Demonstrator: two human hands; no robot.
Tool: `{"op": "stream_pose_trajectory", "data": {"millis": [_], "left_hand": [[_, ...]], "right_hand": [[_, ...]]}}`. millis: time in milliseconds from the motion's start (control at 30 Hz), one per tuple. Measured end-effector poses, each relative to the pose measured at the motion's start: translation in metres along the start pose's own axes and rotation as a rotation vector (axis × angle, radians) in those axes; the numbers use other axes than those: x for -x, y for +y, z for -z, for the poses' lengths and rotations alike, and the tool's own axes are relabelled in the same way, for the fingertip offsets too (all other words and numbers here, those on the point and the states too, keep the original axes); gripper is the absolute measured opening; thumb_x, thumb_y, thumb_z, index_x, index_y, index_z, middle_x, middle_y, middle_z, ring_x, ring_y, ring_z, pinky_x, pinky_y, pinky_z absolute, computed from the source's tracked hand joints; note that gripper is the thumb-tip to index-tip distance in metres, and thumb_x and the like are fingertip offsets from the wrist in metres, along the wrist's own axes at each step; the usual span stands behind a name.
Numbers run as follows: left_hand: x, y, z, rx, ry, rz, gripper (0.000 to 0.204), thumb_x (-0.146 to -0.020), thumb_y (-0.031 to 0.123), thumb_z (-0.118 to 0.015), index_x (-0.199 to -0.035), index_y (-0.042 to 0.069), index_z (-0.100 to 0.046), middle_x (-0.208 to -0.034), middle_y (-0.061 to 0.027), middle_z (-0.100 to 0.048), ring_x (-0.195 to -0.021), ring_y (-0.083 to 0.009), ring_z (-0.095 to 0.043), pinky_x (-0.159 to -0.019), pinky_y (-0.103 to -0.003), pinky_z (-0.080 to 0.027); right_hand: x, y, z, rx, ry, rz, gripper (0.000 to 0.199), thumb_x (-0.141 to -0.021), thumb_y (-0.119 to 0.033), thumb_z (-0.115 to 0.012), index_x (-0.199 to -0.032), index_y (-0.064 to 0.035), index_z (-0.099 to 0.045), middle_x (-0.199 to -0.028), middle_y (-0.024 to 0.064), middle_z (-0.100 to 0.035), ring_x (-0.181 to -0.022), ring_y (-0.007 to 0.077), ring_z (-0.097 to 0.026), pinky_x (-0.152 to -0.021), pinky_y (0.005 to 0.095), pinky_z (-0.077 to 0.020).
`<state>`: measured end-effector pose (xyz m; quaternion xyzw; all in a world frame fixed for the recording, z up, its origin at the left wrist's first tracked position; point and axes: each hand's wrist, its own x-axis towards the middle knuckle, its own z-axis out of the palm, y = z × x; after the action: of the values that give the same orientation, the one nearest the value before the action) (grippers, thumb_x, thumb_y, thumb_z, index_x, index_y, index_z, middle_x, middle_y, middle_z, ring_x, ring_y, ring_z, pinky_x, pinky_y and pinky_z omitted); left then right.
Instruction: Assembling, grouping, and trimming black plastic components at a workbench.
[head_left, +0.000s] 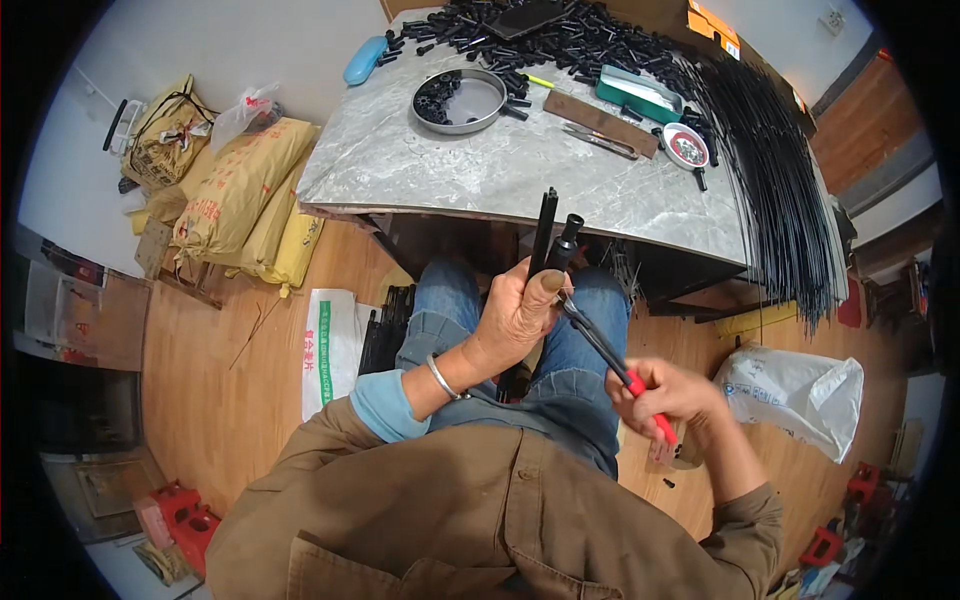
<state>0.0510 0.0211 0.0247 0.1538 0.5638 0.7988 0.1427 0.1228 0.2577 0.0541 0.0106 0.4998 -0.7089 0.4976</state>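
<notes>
My left hand [515, 315], over my lap, is closed around slim black rods [543, 228] that stick up past its fingers. A thicker black cylindrical piece with a rounded head [570, 232] rises beside them by the thumb. In my right hand [672, 392] is a pair of pliers with red handles [636, 383]. Their dark jaws reach up to the fingers of my left hand, near the lower end of the thick piece. What exactly lies between the jaws is hidden.
Ahead stands a grey marbled table [380, 165] with a round metal pan [462, 128], a pile of black parts [620, 55], a teal tin [640, 92], a small dish [685, 148] and long black rods [775, 180]. Yellow sacks [235, 205] lie left, a white bag [795, 395] right.
</notes>
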Motion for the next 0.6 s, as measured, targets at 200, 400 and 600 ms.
{"op": "stream_pose_trajectory", "data": {"millis": [200, 400, 600], "left_hand": [[-0.004, -0.002, 0.006, -0.003, 0.037, -0.008, 0.058, -0.087, 0.060, -0.052, -0.090, 0.003, -0.054, -0.059, 0.0029, -0.045, -0.048, -0.0034, -0.041, -0.043, -0.019, -0.032], [0.003, 0.004, -0.002, 0.021, -0.048, -0.020, 0.055, -0.089, 0.058, -0.050, -0.089, 0.003, -0.056, -0.061, 0.0035, -0.047, -0.049, -0.0020, -0.041, -0.043, -0.018, -0.033], [0.002, 0.005, 0.000, 0.036, -0.016, 0.053, 0.065, -0.085, 0.066, -0.049, -0.093, 0.002, -0.054, -0.059, 0.0022, -0.043, -0.047, -0.0047, -0.040, -0.042, -0.020, -0.031]], "right_hand": [[-0.006, -0.029, -0.026, 1.141, 0.561, 0.452, 0.023, -0.086, -0.012, -0.058, -0.107, -0.0022, -0.055, -0.070, 0.0050, -0.055, -0.051, 0.0128, -0.052, -0.048, 0.0287, -0.0438], [-0.001, 0.000, -0.022, -0.173, 0.008, -0.042, 0.038, -0.092, -0.031, -0.061, -0.109, 0.0034, -0.056, -0.068, 0.0051, -0.055, -0.052, 0.0100, -0.049, -0.049, 0.0250, -0.0446], [0.001, -0.039, -0.031, 0.145, 0.143, -0.065, 0.045, -0.096, -0.030, -0.054, -0.125, 0.0044, -0.047, -0.071, 0.0078, -0.058, -0.055, 0.0123, -0.055, -0.054, 0.0280, -0.0496]]}}
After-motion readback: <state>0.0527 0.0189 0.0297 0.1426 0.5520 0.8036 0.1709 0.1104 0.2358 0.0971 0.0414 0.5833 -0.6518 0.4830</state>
